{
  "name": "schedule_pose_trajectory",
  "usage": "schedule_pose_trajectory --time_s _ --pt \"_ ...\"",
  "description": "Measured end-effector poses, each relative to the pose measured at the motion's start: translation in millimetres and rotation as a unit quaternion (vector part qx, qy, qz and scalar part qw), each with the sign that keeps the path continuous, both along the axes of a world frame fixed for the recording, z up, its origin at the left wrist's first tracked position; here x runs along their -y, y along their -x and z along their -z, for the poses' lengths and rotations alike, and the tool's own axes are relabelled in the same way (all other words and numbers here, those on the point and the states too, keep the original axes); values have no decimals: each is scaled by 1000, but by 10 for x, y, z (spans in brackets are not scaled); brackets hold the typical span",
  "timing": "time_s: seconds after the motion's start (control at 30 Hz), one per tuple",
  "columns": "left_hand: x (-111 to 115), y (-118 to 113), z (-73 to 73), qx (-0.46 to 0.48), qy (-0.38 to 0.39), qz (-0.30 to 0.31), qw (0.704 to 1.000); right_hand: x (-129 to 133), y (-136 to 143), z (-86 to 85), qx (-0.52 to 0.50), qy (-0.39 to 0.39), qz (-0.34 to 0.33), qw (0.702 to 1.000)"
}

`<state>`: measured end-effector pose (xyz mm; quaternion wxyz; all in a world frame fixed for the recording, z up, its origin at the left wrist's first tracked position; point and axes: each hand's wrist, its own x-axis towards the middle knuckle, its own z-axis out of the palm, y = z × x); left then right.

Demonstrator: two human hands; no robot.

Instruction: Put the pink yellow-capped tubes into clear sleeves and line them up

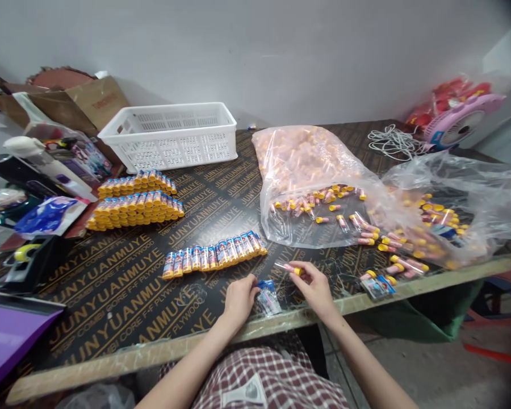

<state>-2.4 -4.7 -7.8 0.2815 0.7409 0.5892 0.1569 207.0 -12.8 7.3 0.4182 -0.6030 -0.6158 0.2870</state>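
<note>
Near the front edge of the table, my left hand [239, 300] pinches the corner of a small blue-and-clear printed sleeve [268, 297]. Whether it is one piece or a thin stack, I cannot tell. My right hand [314, 287] is closed on a small clear tube [286, 267] with pink contents and a yellow cap, held just above the tabletop. Beyond my hands lies a row of blue-wrapped tubes [215, 255] with yellow caps. Unwrapped tubes [361, 230] spill from a large clear plastic bag [306, 153]. More printed sleeves [378, 286] lie near the edge, right of my right hand.
Stacked wrapped tubes [136, 207] stand at the left, before a white plastic basket [170, 139]. A tape dispenser [25, 258] and purple box [15, 341] are at far left. At right are another plastic bag [460, 187], a coiled white cord [396, 142] and pink fan [462, 122].
</note>
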Motion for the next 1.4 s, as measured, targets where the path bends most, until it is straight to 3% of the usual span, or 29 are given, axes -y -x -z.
schedule_pose_trajectory --time_s 0.13,0.2,0.27,0.37,0.47,0.57,0.67,0.87,1.03,1.2,1.4 --pt "30 9 -2 25 -40 -12 999 115 124 28 -73 11 -6 997" --pt "25 15 -19 89 -41 -39 994 157 153 7 -96 17 -7 995" --pt "5 23 -45 200 11 -87 976 207 168 -42 -111 17 0 994" --pt "-39 45 -106 400 146 -174 888 292 181 -143 -120 7 20 993" --pt "-73 76 -187 514 230 -233 793 373 199 -215 -117 -14 18 993" --pt "-90 97 -243 558 263 -261 743 437 229 -226 -104 -39 1 994" --pt "-101 102 -247 579 280 -282 712 479 264 -204 -81 -62 -4 995" --pt "-124 114 -237 596 258 -321 690 497 320 -206 -31 -94 -10 995" --pt "-110 116 -236 587 250 -329 696 480 358 -256 -3 -107 -24 994" --pt "-52 44 -252 574 221 -259 745 465 421 -255 -34 -58 -95 993" --pt "-15 -2 -404 597 278 -206 724 426 484 -161 -67 -43 -107 991"
